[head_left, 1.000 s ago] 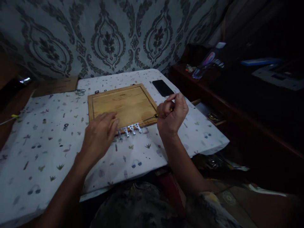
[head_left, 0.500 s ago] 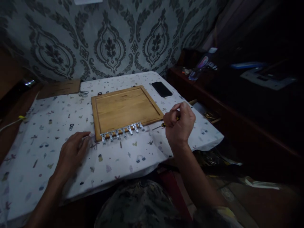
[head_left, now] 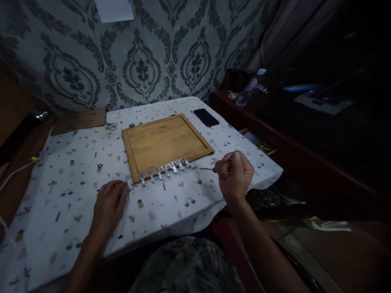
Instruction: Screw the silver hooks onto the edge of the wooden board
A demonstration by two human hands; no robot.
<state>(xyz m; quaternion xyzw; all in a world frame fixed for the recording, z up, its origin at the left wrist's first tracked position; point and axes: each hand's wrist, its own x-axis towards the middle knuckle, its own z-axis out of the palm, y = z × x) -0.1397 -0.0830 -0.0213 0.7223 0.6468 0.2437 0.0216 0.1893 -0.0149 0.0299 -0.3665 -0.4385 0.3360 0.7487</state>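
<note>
A framed wooden board (head_left: 165,144) lies on the patterned white tablecloth (head_left: 61,203), with a row of several metal hooks (head_left: 165,171) along its near edge. My right hand (head_left: 236,175) is closed around a small screwdriver (head_left: 210,169), whose thin shaft points left toward the hooks without touching them. My left hand (head_left: 108,205) rests palm down on the cloth just left of the board's near corner, fingers loosely together and fingertips pressing the cloth; whether something tiny is under them I cannot tell.
A black phone (head_left: 206,117) lies right of the board. Scissors (head_left: 111,126) and small metal rings (head_left: 99,167) sit on the cloth to the left. A brown cardboard sheet (head_left: 80,120) is at the back left. A dark wooden cabinet (head_left: 290,134) stands to the right.
My left hand left the board's hooks and drew back left onto the cloth. My right hand with the screwdriver pulled away from the board's right corner, toward me.
</note>
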